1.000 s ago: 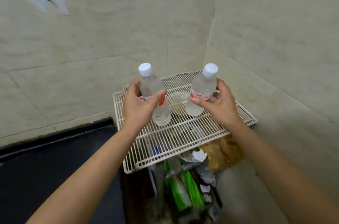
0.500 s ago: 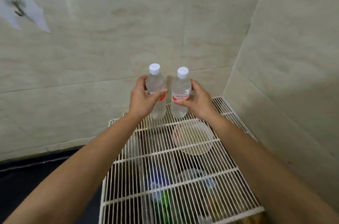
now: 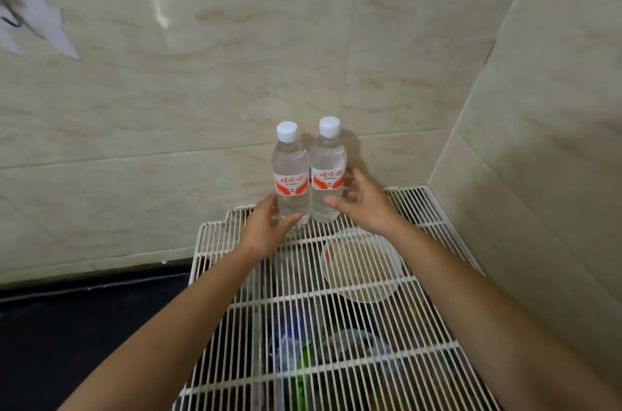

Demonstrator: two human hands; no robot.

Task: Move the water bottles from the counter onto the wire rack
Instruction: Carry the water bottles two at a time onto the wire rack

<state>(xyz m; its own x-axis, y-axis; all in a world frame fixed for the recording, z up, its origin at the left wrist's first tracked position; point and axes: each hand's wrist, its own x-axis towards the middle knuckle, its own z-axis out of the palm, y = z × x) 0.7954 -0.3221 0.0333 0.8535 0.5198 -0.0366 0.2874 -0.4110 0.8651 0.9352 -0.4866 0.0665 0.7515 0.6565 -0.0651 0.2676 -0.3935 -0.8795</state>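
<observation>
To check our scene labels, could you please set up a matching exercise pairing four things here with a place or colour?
Things:
1. left water bottle
2. right water bottle
3. clear round dish
4. counter

Descriptions:
A. black, left of the wire rack
B. translucent, nearer the camera than the bottles
C. upright by the right hand
D. upright by the left hand

Pairs: 1-D, 2-C, 3-B, 4-A
</observation>
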